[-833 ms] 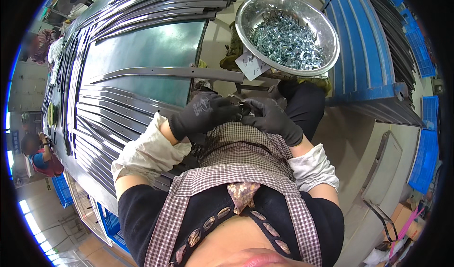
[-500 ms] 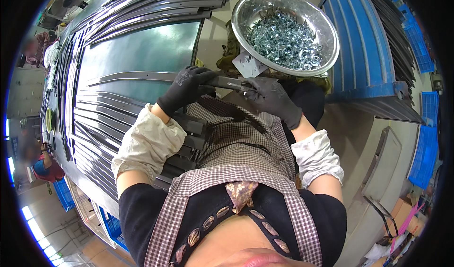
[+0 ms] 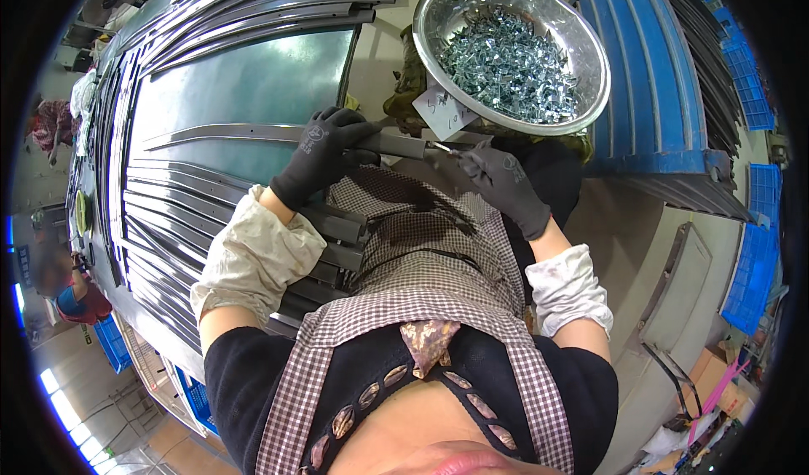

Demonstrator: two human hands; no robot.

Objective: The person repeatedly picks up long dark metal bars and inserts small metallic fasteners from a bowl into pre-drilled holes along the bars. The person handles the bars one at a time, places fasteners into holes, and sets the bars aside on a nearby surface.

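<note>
Straight out past your brown-and-white checked cloth apron (image 3: 430, 294), a long, narrow, dark grey metal strip (image 3: 244, 130) runs crosswise, long axis left to right, bowing slightly toward its far left end, and its right-hand tip points at your right side: that's the relation to watch. And look at your black-gloved left hand (image 3: 324, 151)! It's closed over the strip, close to that right-hand end, so this is the nearer hand, right on the metal. A short stretch pokes out beyond your fingers. Over on the other side, your black-gloved right hand (image 3: 506, 176) is just beside the tip, a touch nearer your body, fingers curled in, apparently pinching a small, bright silver metal piece (image 3: 445, 147) that sits between the fingertips and the strip's end. Touching that end or just short of it? Too small and blurred to tell! So the strip is under your left hand, to the left of your right, most of its length reaching away leftward over a flat green-topped table (image 3: 253, 79). Nearer you lie more dark grey metal strips (image 3: 198, 197), side by side. And beyond your right hand, there's a wide, round, shiny metal bowl (image 3: 581, 41) heaped with small silver metal clips (image 3: 510, 66), a white paper tag (image 3: 444, 113) at its near left edge.
</note>
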